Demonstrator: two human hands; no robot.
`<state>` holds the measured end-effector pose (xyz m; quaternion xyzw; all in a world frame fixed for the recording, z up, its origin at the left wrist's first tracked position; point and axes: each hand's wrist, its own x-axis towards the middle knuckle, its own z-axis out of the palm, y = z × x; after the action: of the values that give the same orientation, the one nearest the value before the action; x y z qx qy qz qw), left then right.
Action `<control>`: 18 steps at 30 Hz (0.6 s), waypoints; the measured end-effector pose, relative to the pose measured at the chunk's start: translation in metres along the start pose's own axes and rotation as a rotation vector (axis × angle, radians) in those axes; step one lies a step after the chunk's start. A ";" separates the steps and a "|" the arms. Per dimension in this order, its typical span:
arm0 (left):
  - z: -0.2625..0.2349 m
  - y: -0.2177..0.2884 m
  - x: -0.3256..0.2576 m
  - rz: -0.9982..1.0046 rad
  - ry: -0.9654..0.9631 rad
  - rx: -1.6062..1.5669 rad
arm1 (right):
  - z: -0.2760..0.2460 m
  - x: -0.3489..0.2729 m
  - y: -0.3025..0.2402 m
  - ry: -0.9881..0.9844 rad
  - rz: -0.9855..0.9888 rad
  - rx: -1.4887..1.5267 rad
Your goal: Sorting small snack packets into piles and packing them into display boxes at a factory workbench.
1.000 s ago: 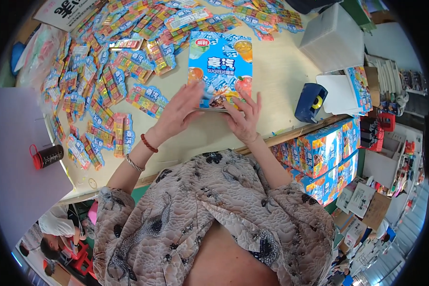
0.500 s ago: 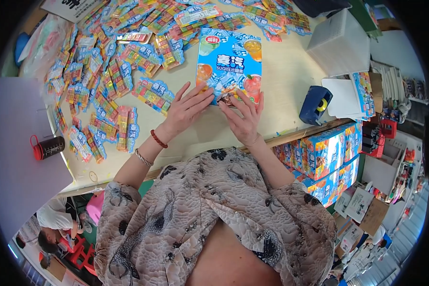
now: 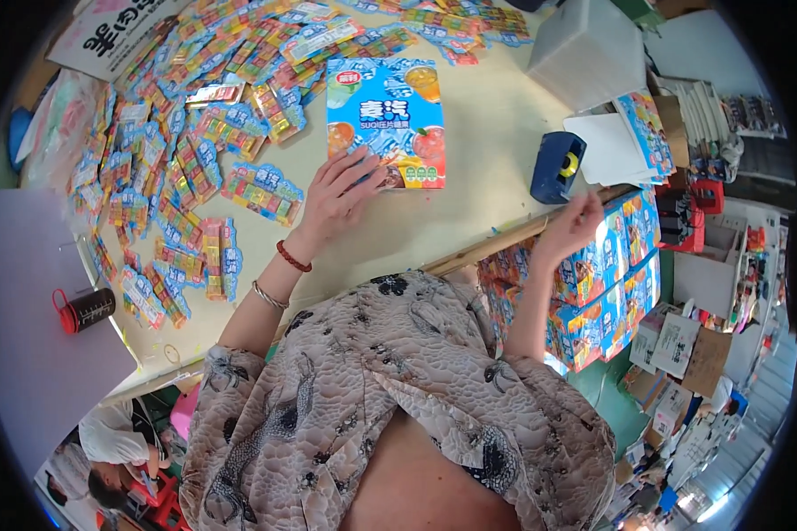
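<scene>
A blue carton (image 3: 385, 128) printed with fruit and ice lies on the pale tabletop. My left hand (image 3: 341, 190) rests with its fingers stretched flat over the carton's lower left corner. At the right, by the table's front edge, my right hand (image 3: 576, 227) is off the carton, just below a dark blue tape dispenser (image 3: 556, 168) with a yellow core. Its fingers are loosely bent, and nothing shows in them. Many flat candy packs (image 3: 264, 192), colourful tablets on blue cards, lie spread to the carton's left and behind it.
A white translucent bin (image 3: 586, 55) stands at the back right, near white sheets (image 3: 600, 146) and printed card. Below the table's right edge are stacked blue cartons (image 3: 584, 332). A dark bottle with a red lid (image 3: 85, 310) is at the left. Seated people are at lower left.
My right hand has left the carton and moved right to the tape dispenser, uncovering the carton's lower right corner. My left hand stays on the carton. The whole view has shifted slightly.
</scene>
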<state>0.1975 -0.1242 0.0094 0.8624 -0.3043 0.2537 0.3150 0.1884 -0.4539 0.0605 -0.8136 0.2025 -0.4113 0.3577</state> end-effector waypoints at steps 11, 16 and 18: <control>0.005 0.011 0.008 -0.071 0.026 -0.026 | -0.028 0.060 0.062 -0.382 0.631 0.305; 0.005 0.009 0.007 -0.073 0.020 -0.021 | -0.032 0.013 0.052 -0.338 0.720 0.458; 0.006 0.007 0.007 -0.052 0.039 -0.012 | -0.023 0.004 0.069 -0.351 0.692 0.488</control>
<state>0.1987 -0.1358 0.0123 0.8630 -0.2771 0.2607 0.3324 0.1696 -0.5111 0.0202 -0.6474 0.2959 -0.1595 0.6840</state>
